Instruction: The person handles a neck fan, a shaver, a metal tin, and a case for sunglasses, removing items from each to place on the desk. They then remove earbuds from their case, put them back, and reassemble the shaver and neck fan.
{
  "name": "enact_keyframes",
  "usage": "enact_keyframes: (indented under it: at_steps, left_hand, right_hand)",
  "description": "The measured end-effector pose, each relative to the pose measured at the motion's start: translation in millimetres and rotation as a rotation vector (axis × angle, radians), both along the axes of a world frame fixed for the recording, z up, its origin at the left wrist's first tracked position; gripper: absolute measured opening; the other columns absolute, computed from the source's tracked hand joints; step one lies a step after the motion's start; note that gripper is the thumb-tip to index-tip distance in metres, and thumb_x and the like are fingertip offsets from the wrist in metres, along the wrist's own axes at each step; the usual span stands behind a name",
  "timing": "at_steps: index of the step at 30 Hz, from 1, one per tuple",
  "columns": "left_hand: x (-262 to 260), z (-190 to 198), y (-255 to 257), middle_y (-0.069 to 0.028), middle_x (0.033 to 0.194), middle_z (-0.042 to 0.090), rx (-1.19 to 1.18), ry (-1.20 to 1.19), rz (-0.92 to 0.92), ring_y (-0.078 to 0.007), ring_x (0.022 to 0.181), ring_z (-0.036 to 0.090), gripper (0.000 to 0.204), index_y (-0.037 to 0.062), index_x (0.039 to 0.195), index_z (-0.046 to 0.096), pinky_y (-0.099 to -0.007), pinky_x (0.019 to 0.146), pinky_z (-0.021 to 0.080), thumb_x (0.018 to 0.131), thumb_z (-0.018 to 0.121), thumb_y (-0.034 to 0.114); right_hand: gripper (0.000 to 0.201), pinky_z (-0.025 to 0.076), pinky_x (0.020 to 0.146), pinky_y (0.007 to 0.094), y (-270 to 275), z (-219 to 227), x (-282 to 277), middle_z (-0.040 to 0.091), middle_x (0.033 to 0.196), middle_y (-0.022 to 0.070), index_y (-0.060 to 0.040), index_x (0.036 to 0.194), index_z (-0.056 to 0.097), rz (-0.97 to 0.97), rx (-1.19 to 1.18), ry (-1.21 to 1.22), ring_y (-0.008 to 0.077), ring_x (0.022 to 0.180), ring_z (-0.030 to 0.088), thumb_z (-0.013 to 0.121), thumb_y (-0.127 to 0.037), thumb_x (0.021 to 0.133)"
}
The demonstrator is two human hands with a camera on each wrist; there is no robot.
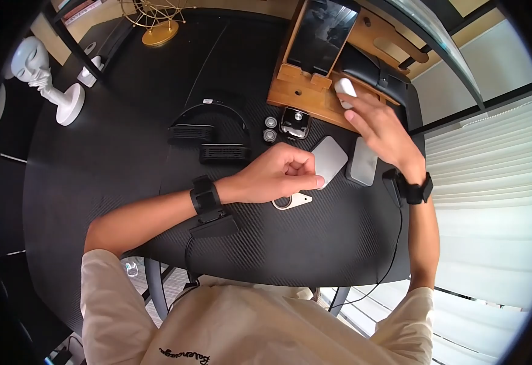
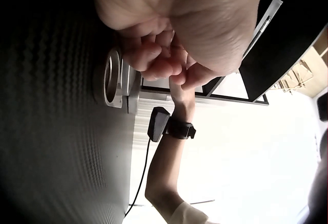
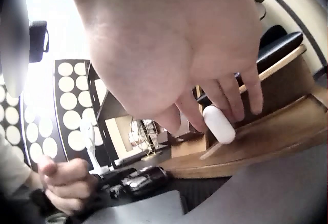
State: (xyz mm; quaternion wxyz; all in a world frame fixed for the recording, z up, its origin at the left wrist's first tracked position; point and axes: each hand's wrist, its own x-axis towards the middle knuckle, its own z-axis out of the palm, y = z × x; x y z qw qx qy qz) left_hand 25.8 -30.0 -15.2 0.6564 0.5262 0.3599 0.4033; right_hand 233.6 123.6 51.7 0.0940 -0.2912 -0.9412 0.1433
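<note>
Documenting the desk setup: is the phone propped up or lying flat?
Propped up: the phone leans back on the wooden stand, lower end at its ledges.

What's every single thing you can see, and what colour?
Desk: one, black, in the middle
Wooden stand: one, brown, desk's far side
Phone: one, black, leaning on the stand
Pouch: one, black, in the stand
Oval thing: one, white, at the right hand
Flat slabs: two, silver, on the desk
Ring tag: one, cream, near the left hand
Shiny gadget: one, black, before the stand
Round pieces: two, silver, beside that gadget
Curved gadget: one, black, left of them
Statue: one, white, far left
Wheel ornament: one, gold, desk's back
Blinds: one, white, at right
Cables: two, black, from the wrists
Wrist gadgets: two, black, both wrists
Shirt: one, beige, on the person
Hands and arms: two each, bare, over the desk
</note>
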Motion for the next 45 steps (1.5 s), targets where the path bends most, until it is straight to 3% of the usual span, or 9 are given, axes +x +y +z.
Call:
enact_keyframes:
  at_steps: [3,6,11,16,25,28,32,43,45]
  left_hand:
    - [1,-1,0,0.0039,0.067,0.056,0.050,-0.013,0.002,0.0005,0.054,0.046,0.023,0.0025,0.079,0.061,-0.0183,0.048,0.035,0.097,0.067,0.016]
    - [2,-6,0,0.0038,0.068,0.058,0.059,0.008,-0.006,0.0000,0.056,0.049,0.022,0.0021,0.079,0.061,-0.0182,0.049,0.036,0.096,0.068,0.015]
    - [3,-2,-5,0.0023,0.063,0.060,0.265,0.194,-0.090,-0.0005,0.054,0.054,0.022,0.0018,0.078,0.062,-0.0197,0.048,0.038,0.092,0.072,0.014]
    - [2,5,-5,0.0008,0.061,0.062,0.233,0.232,-0.086,-0.0032,0.054,0.056,0.015,0.0022,0.077,0.065,-0.0211,0.051,0.042,0.083,0.076,0.011]
    - [6,1,-6,0.0051,0.071,0.059,0.215,0.282,-0.181,0.0004,0.064,0.051,0.018,0.0048,0.085,0.067,-0.0170,0.053,0.038,0.079,0.083,0.008]
    - [8,6,-9,0.0042,0.073,0.060,0.305,0.348,-0.182,-0.0013,0.066,0.051,0.020,0.0047,0.086,0.068,-0.0185,0.054,0.038,0.076,0.085,0.009]
    - [9,3,-14,0.0026,0.079,0.061,0.421,0.469,-0.188,-0.0027,0.066,0.048,0.017,0.0056,0.086,0.069,-0.0194,0.054,0.037,0.075,0.083,0.007]
    - [7,1,-22,-0.0004,0.081,0.064,0.679,0.689,0.071,-0.0073,0.069,0.056,0.006,0.0013,0.077,0.065,-0.0224,0.057,0.041,0.079,0.064,-0.004]
    - [2,-10,-19,-0.0024,0.089,0.065,0.568,0.577,0.077,-0.0088,0.074,0.059,0.007,0.0024,0.087,0.065,-0.0225,0.061,0.045,0.083,0.064,-0.003]
  right_hand:
    - [0.029,0.050,0.086,0.0354,-17,4,4,0.068,0.107,0.0164,0.0006,0.118,0.060,-0.020,-0.035,0.191,0.0321,0.095,0.066,0.065,-0.018,0.095]
    - [0.018,0.047,0.070,0.0232,-44,-3,10,0.058,0.090,-0.0005,-0.0092,0.095,0.052,-0.207,-0.546,0.695,0.0063,0.080,0.057,0.070,-0.012,0.094]
    - [0.030,0.041,0.054,0.0189,-93,-26,28,0.058,0.086,0.0008,-0.0081,0.108,0.049,-0.111,-1.162,0.670,0.0062,0.060,0.054,0.069,-0.004,0.086]
    - [0.045,0.050,0.067,0.0211,-106,-58,33,0.067,0.099,0.0015,-0.0035,0.117,0.062,0.030,-1.279,0.527,0.0080,0.085,0.062,0.081,-0.016,0.078]
    - [0.034,0.056,0.064,0.0287,-96,-70,37,0.065,0.085,0.0089,0.0030,0.093,0.065,0.091,-1.624,0.584,0.0164,0.072,0.065,0.060,-0.030,0.098]
    - [0.040,0.061,0.062,0.0393,-97,-69,35,0.066,0.085,0.0141,0.0035,0.094,0.062,0.117,-1.654,0.614,0.0254,0.065,0.069,0.054,-0.035,0.102]
    - [0.035,0.062,0.059,0.0344,-97,-64,34,0.070,0.092,0.0238,0.0004,0.108,0.056,0.121,-1.556,0.538,0.0298,0.072,0.073,0.050,-0.034,0.105]
    - [0.025,0.042,0.045,0.0176,-108,-62,28,0.073,0.090,0.0141,-0.0065,0.100,0.058,0.136,-1.256,0.547,0.0103,0.057,0.062,0.063,-0.031,0.099]
    - [0.025,0.041,0.046,0.0175,-106,-63,27,0.073,0.090,0.0129,-0.0057,0.103,0.061,0.124,-1.239,0.553,0.0090,0.058,0.061,0.065,-0.030,0.098]
